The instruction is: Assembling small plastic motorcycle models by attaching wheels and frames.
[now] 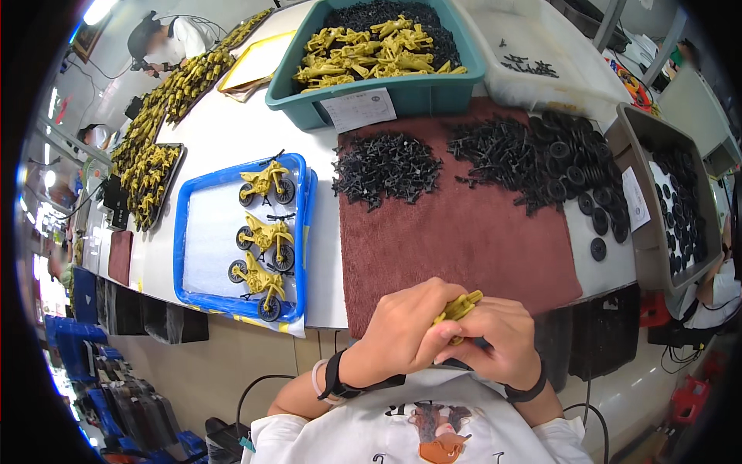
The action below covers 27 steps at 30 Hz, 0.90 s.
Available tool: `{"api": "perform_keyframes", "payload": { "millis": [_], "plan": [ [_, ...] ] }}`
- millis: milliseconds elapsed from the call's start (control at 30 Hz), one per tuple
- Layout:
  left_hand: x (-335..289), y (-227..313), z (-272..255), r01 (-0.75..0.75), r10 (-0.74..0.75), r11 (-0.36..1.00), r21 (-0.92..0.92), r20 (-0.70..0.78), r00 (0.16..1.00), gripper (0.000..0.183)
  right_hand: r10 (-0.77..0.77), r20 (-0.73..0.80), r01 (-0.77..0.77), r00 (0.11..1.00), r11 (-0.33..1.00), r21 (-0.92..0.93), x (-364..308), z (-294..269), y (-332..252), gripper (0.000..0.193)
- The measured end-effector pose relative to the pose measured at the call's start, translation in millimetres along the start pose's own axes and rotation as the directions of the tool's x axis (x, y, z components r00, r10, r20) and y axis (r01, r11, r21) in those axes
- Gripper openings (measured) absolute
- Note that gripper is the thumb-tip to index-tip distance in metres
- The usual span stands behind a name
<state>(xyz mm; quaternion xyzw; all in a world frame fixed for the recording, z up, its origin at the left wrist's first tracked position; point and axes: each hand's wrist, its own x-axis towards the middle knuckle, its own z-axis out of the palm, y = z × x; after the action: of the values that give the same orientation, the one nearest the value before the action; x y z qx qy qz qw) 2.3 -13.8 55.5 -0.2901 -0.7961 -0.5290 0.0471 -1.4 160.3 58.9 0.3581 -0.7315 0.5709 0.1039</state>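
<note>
Close to my body, at the near edge of a reddish-brown cloth (464, 247), my left hand (406, 321) and my right hand (498, 332) meet with fingers closed around a yellow toy motorcycle body (461, 306). Only its upper end shows; the fingers cover the rest. Whether a wheel or small black part is also between them is hidden. To the left, a blue tray (181, 232) holds three yellow toy motorcycles with black wheels, such as the middle one (267, 236). Beyond my hands lie a heap of small black parts (386, 168), a second heap (495, 151) and black wheels (568, 166).
A teal bin (286, 114) with yellow bodies and black parts stands at the back. Beside it is a whitish bin (533, 97). A grey bin (661, 255) of wheels stands right. Yellow toys (158, 166) crowd the far left, near another person (189, 39).
</note>
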Motion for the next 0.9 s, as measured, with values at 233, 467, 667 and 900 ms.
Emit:
{"api": "perform_keyframes", "payload": {
  "millis": [233,467,667,900],
  "plan": [
    [-7.0,0.7,-44.2,0.2,-0.431,0.84,-0.504,-0.397,0.81,0.061,-0.023,-0.151,0.048,0.988,0.985,0.163,-13.1,-15.8,-17.1,0.019],
    [3.9,8.6,-30.7,0.012,-0.608,0.535,-0.845,-0.376,0.699,0.032,0.566,-0.193,-0.482,0.801,0.802,0.352,-25.3,-9.2,1.5,0.016],
    [-28.7,-27.0,-30.1,0.192,-0.584,0.661,-0.726,-0.336,0.739,0.027,0.614,-0.293,-0.525,0.733,0.784,0.331,-22.5,-10.9,9.0,0.009],
    [-42.3,-36.8,-29.6,0.472,-0.437,0.882,-0.006,-0.387,0.812,0.024,0.718,-0.144,-0.599,0.682,0.66,0.454,-10.9,-7.2,12.7,0.01]
  ]
}}
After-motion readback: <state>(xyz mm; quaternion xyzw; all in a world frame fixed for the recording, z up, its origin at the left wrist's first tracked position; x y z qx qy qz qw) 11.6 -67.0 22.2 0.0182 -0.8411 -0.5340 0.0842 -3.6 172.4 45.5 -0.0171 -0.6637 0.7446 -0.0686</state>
